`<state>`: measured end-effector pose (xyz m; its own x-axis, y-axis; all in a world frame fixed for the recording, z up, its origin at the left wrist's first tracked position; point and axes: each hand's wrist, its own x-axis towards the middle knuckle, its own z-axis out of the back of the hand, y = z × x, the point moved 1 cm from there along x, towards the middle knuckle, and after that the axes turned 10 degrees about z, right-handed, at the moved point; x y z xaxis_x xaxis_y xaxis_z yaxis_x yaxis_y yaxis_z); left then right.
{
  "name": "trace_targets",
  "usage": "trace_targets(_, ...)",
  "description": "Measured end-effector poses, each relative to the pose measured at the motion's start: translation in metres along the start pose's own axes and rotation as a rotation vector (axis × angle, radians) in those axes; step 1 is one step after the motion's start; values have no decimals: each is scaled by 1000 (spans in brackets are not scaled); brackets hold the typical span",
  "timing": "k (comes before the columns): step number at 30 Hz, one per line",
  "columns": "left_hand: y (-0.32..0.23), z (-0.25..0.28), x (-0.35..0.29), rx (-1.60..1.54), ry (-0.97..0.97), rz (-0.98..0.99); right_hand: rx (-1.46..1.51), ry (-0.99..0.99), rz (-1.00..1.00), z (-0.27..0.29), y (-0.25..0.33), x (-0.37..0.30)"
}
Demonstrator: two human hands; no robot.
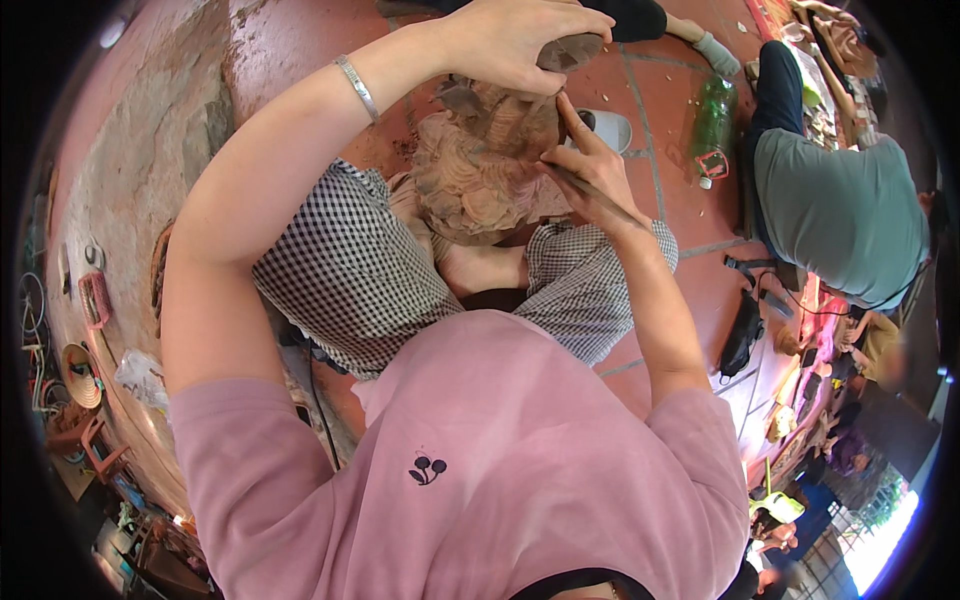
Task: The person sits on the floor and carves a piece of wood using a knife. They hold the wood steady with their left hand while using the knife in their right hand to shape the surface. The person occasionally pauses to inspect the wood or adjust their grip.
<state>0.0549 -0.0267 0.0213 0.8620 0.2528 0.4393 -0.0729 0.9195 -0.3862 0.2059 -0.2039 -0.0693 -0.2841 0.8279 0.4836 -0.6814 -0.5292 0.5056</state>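
A carved reddish-brown wooden figure [480, 175] rests on my lap between my knees in checked trousers. My left hand [515, 45] grips the top of the carving and steadies it; a silver bracelet sits on that wrist. My right hand [590, 165] is on the carving's right side, shut on a thin dark carving tool [590, 190] whose tip touches the wood. My pink shirt fills the lower middle of the view.
A person in a grey-green shirt [840, 210] sits at the right on the red tiled floor [670, 110]. A green plastic bottle [712, 120] and a white sandal [610, 128] lie nearby. Baskets and clutter line the left rim.
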Motion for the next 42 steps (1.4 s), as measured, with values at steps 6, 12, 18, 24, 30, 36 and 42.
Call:
trace_targets(6,0,-3,2,-11,20,19,249,-27,-151,12,-17,6)
trace_targets(12,0,-1,2,19,20,40,-170,128,-14,7,4,4)
trace_targets(18,0,-1,-2,41,22,14,131,-11,-144,7,-12,7)
trace_targets(24,-4,-1,1,38,25,17,-82,9,-59,4,7,3)
trace_targets(30,2,0,0,19,37,9,571,-416,-319,12,-8,9)
trace_targets(36,0,1,0,-2,39,19,489,-468,-277,-12,-20,-20)
trace_targets(42,5,-17,-4,48,43,155,331,-241,-137,-21,-15,-18)
